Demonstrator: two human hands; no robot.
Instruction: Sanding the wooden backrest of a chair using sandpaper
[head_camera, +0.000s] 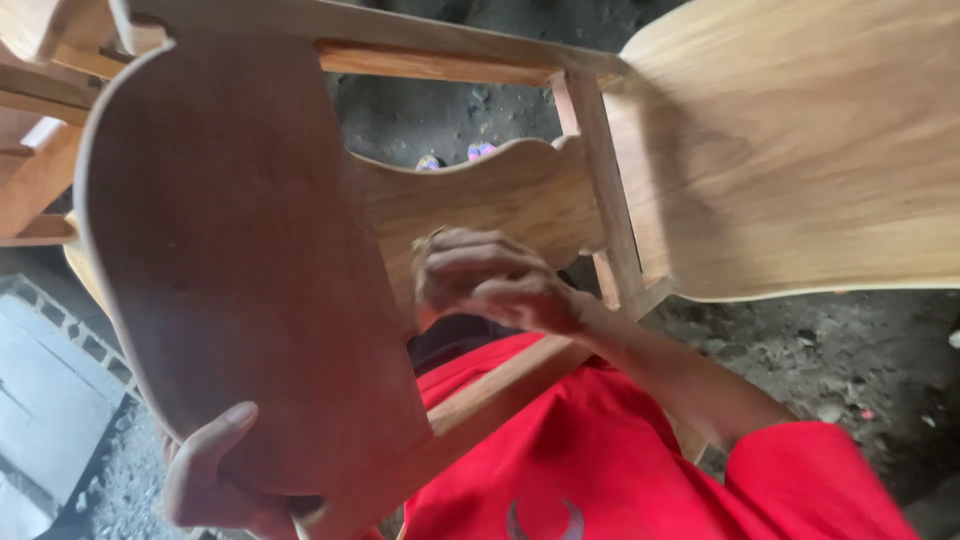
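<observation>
Below, left hand (215, 480) grips the wooden chair (240, 260); right hand (490, 280) curls against it.

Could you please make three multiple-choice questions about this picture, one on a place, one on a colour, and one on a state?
1. Where does the left hand grip the wooden chair piece?
A. its lower edge
B. its top rail
C. it does not touch it

2. What colour is the shirt of the person?
A. blue
B. red
C. white

3. How is the right hand held?
A. flat and open
B. hanging free
C. fingers curled, pressed against the curved wooden panel

Answers:
1 A, the thumb lies over the dark panel's lower edge.
2 B, red cloth fills the lower frame.
3 C, the knuckles are bent at the panel; whether something is in the hand cannot be told.
</observation>
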